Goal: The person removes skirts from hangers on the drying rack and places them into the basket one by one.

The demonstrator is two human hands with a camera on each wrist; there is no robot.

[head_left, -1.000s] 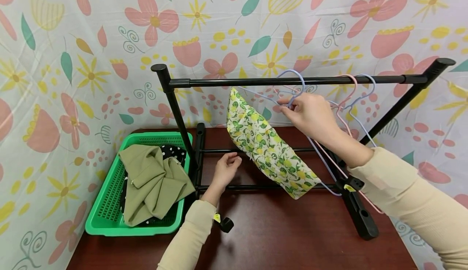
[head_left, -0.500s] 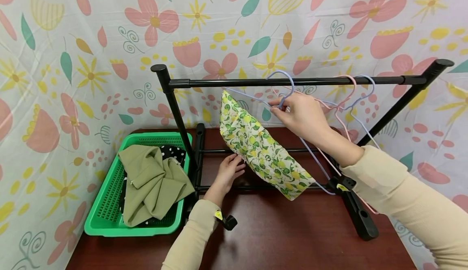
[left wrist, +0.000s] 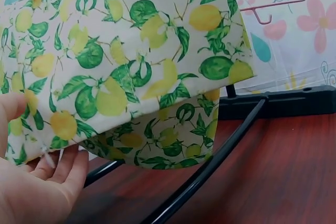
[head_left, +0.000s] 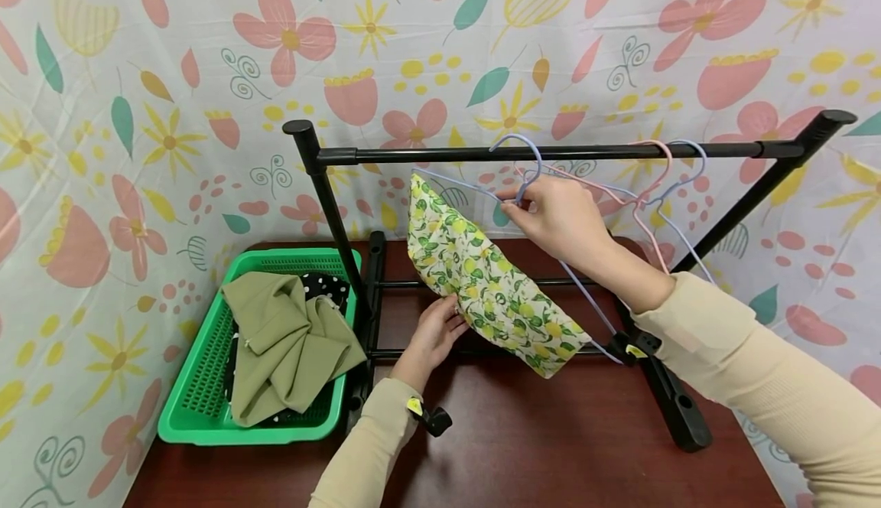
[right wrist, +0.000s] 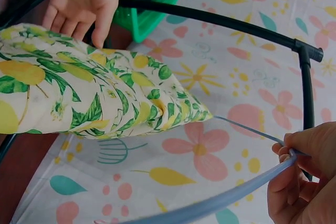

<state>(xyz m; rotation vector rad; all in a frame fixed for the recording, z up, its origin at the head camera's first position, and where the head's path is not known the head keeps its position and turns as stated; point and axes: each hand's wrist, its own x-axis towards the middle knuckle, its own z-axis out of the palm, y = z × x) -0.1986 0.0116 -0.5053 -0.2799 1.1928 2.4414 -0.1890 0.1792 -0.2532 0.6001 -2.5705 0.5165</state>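
Observation:
In the head view my right hand [head_left: 560, 213] pinches a lavender-blue hanger [head_left: 530, 175] just below its hook. That hook overlaps the black rail; whether it bears on the rail I cannot tell. A white garment with a lemon print [head_left: 489, 282] hangs aslant on this hanger, its kind unclear. My left hand [head_left: 433, 332] touches the garment's lower left edge. In the left wrist view, the thumb of the left hand [left wrist: 37, 187] lies before the fabric and its loosely bent fingers reach under the hem. The right wrist view shows thumb and fingers apart, fingertips partly hidden.
A black rack [head_left: 427, 154] stands on the dark red table [head_left: 551, 439]. Right along its rail hang a pink hanger [head_left: 654, 179] and another blue hanger [head_left: 691, 175]. At left a green basket [head_left: 186, 416] holds an olive cloth [head_left: 289, 347] and a black dotted cloth [head_left: 326, 288].
My right hand has shifted left with the hanger and garment. My left hand has moved right and slightly down, from apart to touching the garment's lower edge.

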